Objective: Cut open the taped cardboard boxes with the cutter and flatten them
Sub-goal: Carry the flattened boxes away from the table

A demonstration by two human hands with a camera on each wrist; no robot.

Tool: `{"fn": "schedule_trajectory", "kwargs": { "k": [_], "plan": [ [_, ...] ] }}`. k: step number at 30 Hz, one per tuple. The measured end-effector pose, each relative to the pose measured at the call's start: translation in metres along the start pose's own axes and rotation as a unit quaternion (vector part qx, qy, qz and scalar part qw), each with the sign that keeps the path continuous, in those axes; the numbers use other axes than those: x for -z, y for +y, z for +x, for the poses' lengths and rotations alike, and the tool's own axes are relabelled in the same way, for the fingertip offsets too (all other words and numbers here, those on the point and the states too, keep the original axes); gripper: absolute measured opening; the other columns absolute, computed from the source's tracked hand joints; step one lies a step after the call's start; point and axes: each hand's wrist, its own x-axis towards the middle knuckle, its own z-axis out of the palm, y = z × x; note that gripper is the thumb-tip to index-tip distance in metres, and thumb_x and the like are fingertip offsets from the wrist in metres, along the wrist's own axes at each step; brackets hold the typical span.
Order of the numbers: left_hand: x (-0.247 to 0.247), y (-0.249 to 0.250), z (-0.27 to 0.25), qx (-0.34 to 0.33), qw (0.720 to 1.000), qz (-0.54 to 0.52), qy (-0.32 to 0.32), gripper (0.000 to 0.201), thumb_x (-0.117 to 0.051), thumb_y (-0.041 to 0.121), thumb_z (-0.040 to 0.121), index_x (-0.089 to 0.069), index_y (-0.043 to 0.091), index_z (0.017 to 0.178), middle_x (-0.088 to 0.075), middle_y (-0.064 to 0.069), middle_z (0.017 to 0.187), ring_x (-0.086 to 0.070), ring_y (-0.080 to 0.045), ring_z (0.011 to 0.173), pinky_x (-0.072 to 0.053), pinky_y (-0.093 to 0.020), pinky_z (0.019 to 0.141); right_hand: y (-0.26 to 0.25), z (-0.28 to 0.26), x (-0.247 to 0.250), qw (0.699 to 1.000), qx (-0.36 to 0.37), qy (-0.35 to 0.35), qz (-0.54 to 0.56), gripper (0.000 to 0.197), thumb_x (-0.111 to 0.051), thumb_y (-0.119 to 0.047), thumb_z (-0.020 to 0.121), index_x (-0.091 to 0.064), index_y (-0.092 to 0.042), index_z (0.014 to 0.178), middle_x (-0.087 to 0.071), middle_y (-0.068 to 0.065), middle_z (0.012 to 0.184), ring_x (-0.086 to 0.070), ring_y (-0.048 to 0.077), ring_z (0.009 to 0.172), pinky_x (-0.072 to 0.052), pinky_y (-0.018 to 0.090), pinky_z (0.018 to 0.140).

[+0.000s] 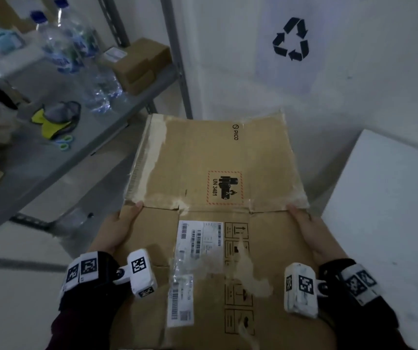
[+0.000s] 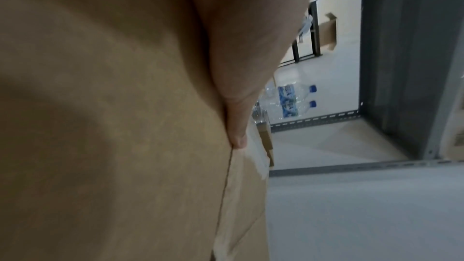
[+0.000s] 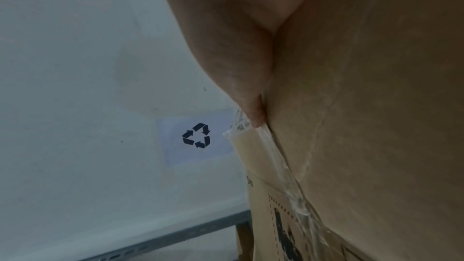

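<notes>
A large flattened brown cardboard box [image 1: 215, 160] with peeling clear tape, a shipping label and a red UN 3481 mark is held up in front of me. My left hand [image 1: 119, 228] grips its left edge, thumb lying on top and fingers hidden underneath. My right hand [image 1: 306, 228] holds the right edge the same way. In the left wrist view the thumb [image 2: 238, 126] presses on the cardboard [image 2: 100, 106] at a fold line. The right wrist view has the other thumb [image 3: 238, 66] on the cardboard [image 3: 376, 106] beside loose tape. No cutter is in view.
A grey metal shelf [image 1: 81, 157] on the left carries water bottles [image 1: 66, 44], small brown boxes [image 1: 139, 64], a yellow and grey item [image 1: 56, 120] and scissors [image 1: 65, 142]. A recycling sign [image 1: 291, 39] hangs on the white wall ahead. A white block [image 1: 385, 210] stands at the right.
</notes>
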Motion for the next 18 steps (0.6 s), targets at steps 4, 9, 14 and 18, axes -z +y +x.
{"fn": "schedule_trajectory", "kwargs": {
  "k": [4,9,14,18],
  "plan": [
    [0.019,0.025,0.083,-0.021,0.998,0.036,-0.049,0.069,-0.055,0.056,0.087,-0.052,0.003,0.132,-0.054,-0.021,0.132,-0.053,-0.036,0.116,-0.04,-0.043,0.102,-0.013,0.015,-0.051,0.997,-0.037,0.064,0.036,0.054,-0.048,-0.045,0.093,-0.052,-0.005,0.13,-0.054,0.012,0.118,-0.047,0.022,0.098,-0.037,0.032,0.083],
    [0.02,0.043,0.15,-0.054,0.989,0.078,-0.11,0.064,-0.055,0.052,0.089,-0.055,0.0,0.126,-0.057,-0.019,0.127,-0.056,-0.03,0.107,-0.042,-0.035,0.089,-0.005,0.029,-0.092,0.985,-0.092,0.12,0.088,0.059,-0.054,-0.051,0.088,-0.053,-0.007,0.128,-0.061,0.01,0.111,-0.058,0.027,0.098,-0.046,0.032,0.076],
    [0.006,0.049,0.185,-0.051,0.979,0.117,-0.159,0.067,-0.055,0.053,0.089,-0.053,0.0,0.13,-0.056,-0.02,0.128,-0.055,-0.033,0.111,-0.044,-0.037,0.092,0.008,0.035,-0.106,0.973,-0.121,0.164,0.112,0.055,-0.056,-0.047,0.087,-0.055,-0.009,0.126,-0.061,0.011,0.114,-0.058,0.026,0.099,-0.046,0.035,0.086],
    [-0.014,0.046,0.201,-0.047,0.972,0.139,-0.182,0.076,-0.052,0.062,0.086,-0.05,0.003,0.134,-0.054,-0.02,0.133,-0.053,-0.035,0.117,-0.042,-0.044,0.101,0.022,0.04,-0.112,0.963,-0.14,0.202,0.106,0.056,-0.058,-0.048,0.085,-0.056,-0.009,0.126,-0.059,0.01,0.116,-0.055,0.027,0.106,-0.043,0.042,0.099]
  ]
}}
